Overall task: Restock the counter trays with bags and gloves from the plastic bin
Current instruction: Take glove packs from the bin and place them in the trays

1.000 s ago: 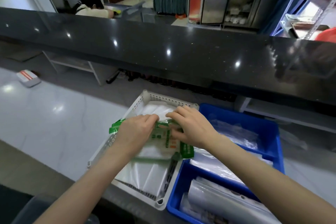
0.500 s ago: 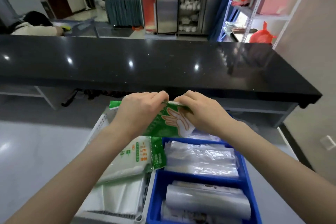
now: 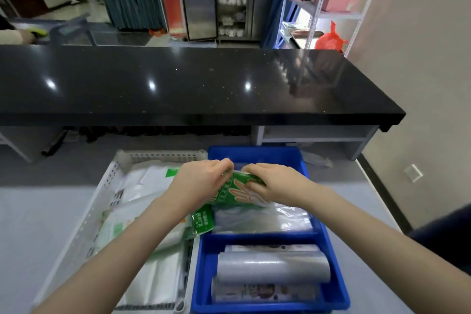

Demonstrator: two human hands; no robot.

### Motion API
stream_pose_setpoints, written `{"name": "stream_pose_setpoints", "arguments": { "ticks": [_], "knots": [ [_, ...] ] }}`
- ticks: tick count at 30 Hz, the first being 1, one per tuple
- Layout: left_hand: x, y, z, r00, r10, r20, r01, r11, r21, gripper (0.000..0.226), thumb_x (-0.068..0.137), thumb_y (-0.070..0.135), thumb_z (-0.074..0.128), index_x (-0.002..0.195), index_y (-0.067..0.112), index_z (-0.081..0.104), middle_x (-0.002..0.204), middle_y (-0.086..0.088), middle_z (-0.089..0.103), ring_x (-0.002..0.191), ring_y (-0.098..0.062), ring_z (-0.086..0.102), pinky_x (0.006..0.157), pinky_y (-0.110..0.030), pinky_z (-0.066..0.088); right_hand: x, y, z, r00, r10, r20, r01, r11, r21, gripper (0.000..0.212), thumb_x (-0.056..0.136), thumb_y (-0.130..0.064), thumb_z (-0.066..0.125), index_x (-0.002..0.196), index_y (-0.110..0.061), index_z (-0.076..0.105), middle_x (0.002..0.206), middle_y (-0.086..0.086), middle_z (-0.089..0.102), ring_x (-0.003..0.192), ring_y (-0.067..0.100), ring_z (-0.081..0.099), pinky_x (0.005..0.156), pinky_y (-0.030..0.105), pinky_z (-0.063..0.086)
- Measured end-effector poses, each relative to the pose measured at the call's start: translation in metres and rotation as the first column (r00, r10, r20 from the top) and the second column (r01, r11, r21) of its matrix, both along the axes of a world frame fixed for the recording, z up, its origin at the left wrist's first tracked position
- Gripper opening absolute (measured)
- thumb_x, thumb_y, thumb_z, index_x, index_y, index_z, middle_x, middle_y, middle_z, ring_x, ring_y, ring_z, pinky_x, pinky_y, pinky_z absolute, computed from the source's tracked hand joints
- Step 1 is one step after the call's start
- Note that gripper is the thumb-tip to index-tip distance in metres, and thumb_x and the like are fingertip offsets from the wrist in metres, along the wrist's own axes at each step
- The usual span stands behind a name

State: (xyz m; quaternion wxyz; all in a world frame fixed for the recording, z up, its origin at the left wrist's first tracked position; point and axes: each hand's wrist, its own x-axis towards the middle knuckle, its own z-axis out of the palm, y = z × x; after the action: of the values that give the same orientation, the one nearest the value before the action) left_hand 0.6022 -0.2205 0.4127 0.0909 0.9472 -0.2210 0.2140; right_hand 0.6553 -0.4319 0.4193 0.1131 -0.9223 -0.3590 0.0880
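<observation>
The green glove packet (image 3: 237,192) is on the move! A second ago it was lying low in the white basket (image 3: 158,154) under both palms. Now it is hanging over the far compartment of the blue tray (image 3: 254,151), tilted, with its printed hand facing up.

The left hand (image 3: 201,183) is pinching the packet's top edge, fingers curled over the plastic. The right hand (image 3: 275,183) is gripping the same edge just beside it, knuckles almost meeting. Whether they are tearing the seam open or only steadying it, I cannot tell, because the knuckles are covering it.

Directly beneath the hands, clear bags (image 3: 262,219) are lying in that compartment. Closer to the body than the hands, rolls (image 3: 272,265) are filling the near compartment. Just under the left wrist, a second green packet (image 3: 202,222) is hanging over the basket's rim against the tray.

So the gloves look to be out of the bin and above their tray, but nothing is being let go yet.
</observation>
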Motion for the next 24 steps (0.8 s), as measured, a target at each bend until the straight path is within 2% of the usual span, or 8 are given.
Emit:
{"name": "stream_pose_setpoints", "arguments": {
  "ticks": [4,6,8,13,17,20,24],
  "knots": [
    [0.004,0.002,0.001,1.000,-0.003,-0.008,0.003,0.999,0.048,0.023,0.094,0.043,0.038,0.098,0.026,0.053,0.078,0.007,0.067,0.065,-0.017,0.062,0.046,-0.031,0.045,0.000,-0.003,0.001,0.996,0.008,-0.094,-0.006,1.000,0.013,0.054,0.077,-0.067,0.055,0.123,-0.040,0.045,0.111,-0.015,0.063,0.091,0.007,0.058,0.072,0.031,0.051],
    [0.006,0.001,0.002,1.000,-0.004,0.009,0.003,0.999,0.046,0.019,0.094,0.038,0.047,0.096,0.023,0.058,0.076,0.005,0.067,0.064,-0.019,0.063,0.045,-0.032,0.045,-0.003,-0.003,-0.002,0.999,0.020,-0.027,-0.021,0.999,-0.038,0.054,0.076,-0.059,0.063,0.122,-0.039,0.044,0.113,-0.015,0.062,0.095,0.011,0.058,0.071,0.032,0.048],
    [0.009,-0.005,0.006,1.000,-0.019,0.025,0.018,1.000,0.023,0.019,0.093,0.035,0.052,0.095,0.019,0.062,0.075,0.003,0.068,0.064,-0.022,0.063,0.047,-0.034,0.047,0.000,-0.006,-0.001,0.998,-0.008,0.058,0.012,0.998,-0.060,0.044,0.082,-0.044,0.064,0.120,-0.035,0.045,0.113,-0.009,0.063,0.099,0.020,0.059,0.070,0.034,0.044],
    [0.026,-0.010,0.026,0.995,-0.039,0.089,0.045,0.997,-0.061,0.023,0.088,0.031,0.063,0.107,0.017,0.063,0.081,0.001,0.069,0.071,-0.021,0.063,0.062,-0.033,0.050,0.028,-0.036,0.038,0.976,-0.084,0.203,0.108,0.988,-0.113,0.032,0.084,-0.036,0.062,0.113,-0.032,0.050,0.092,-0.002,0.069,0.089,0.025,0.062,0.062,0.032,0.039],
    [0.042,-0.005,0.015,0.998,0.047,-0.039,-0.052,0.990,-0.130,0.032,0.089,0.030,0.061,0.119,0.020,0.056,0.099,0.002,0.069,0.089,-0.021,0.064,0.068,-0.035,0.051,0.047,-0.078,0.058,0.926,-0.163,0.340,0.247,0.944,-0.220,0.035,0.085,-0.035,0.058,0.119,-0.034,0.050,0.098,0.001,0.066,0.091,0.027,0.062,0.063,0.031,0.036],
    [0.055,-0.009,-0.008,0.978,0.085,-0.189,-0.110,0.986,-0.128,0.032,0.090,0.032,0.057,0.121,0.024,0.053,0.105,0.007,0.069,0.099,-0.019,0.061,0.073,-0.036,0.051,0.052,-0.104,0.053,0.904,-0.212,0.372,0.335,0.891,-0.306,0.035,0.086,-0.035,0.058,0.120,-0.031,0.050,0.102,0.005,0.065,0.092,0.029,0.062,0.062,0.031,0.038],
    [0.077,-0.026,-0.041,0.933,0.080,-0.352,-0.101,0.994,-0.041,0.029,0.091,0.031,0.054,0.118,0.023,0.053,0.106,0.006,0.068,0.100,-0.020,0.060,0.072,-0.034,0.049,0.054,-0.131,0.036,0.884,-0.320,0.342,0.413,0.876,-0.249,0.040,0.087,-0.036,0.059,0.125,-0.031,0.047,0.114,0.003,0.066,0.100,0.029,0.062,0.065,0.032,0.042]
  ]
}}
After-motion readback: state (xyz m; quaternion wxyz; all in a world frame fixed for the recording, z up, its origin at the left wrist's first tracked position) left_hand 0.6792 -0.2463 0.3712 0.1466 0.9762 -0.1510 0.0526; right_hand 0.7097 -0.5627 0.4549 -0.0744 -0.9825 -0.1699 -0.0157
